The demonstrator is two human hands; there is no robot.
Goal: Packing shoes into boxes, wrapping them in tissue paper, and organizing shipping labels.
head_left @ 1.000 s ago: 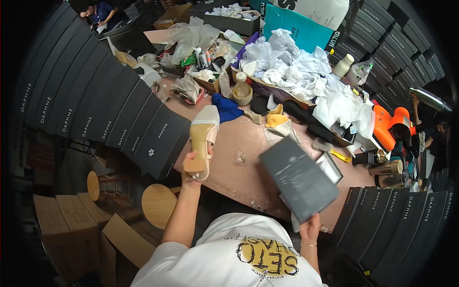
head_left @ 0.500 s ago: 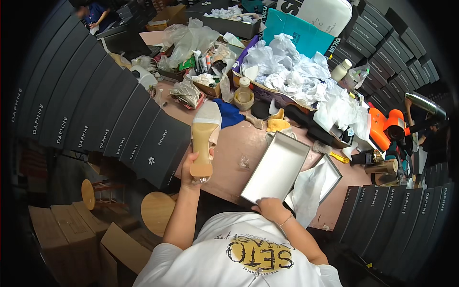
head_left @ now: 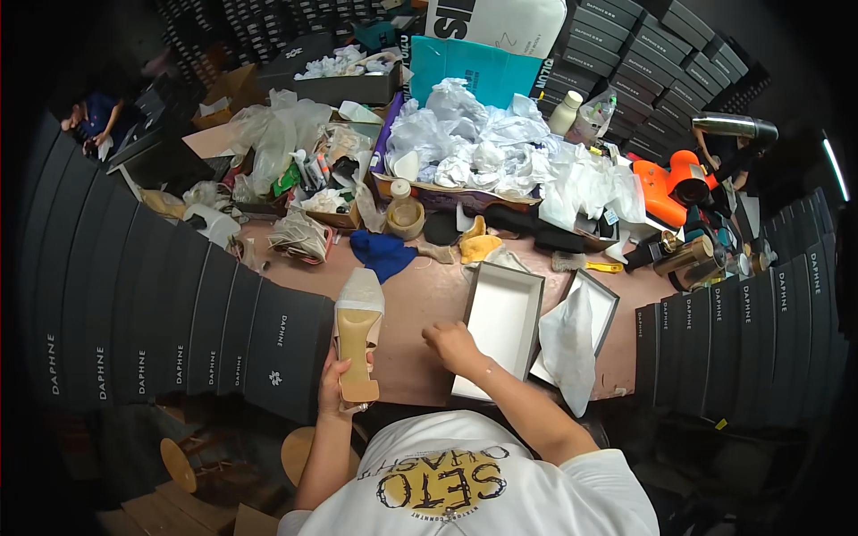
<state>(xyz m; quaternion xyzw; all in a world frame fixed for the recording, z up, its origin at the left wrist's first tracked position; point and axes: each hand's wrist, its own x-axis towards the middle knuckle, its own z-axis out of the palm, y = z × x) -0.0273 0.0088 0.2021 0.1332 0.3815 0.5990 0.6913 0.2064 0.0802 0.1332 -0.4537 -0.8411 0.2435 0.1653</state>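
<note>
My left hand [head_left: 332, 389] grips a heeled sandal [head_left: 360, 327] by its heel end. The sandal's tan sole faces up and its pale toe points away from me. Its straps are mostly out of sight beneath. My right hand [head_left: 454, 347] is over the pink tabletop [head_left: 407, 308], beside the left edge of a white-lined shoe box [head_left: 502, 322]. Its fingers are curled together; whatever they may hold is hidden. Right of that box lies a second open box part [head_left: 601, 308] with white tissue paper [head_left: 568, 344] draped over its near side.
Stacked dark shoe boxes [head_left: 214, 330] line the left, with another row [head_left: 742, 339] at right. Beyond the tabletop are a blue cloth [head_left: 382, 255], a glue bottle [head_left: 405, 214], a yellow-handled brush [head_left: 585, 263] and crumpled paper [head_left: 483, 143]. Another person [head_left: 94, 123] is at far left.
My right hand has moved from the shoe box's near edge to the tabletop on its left. My left hand still holds the sandal, now lower in view. The whole view has shifted.
</note>
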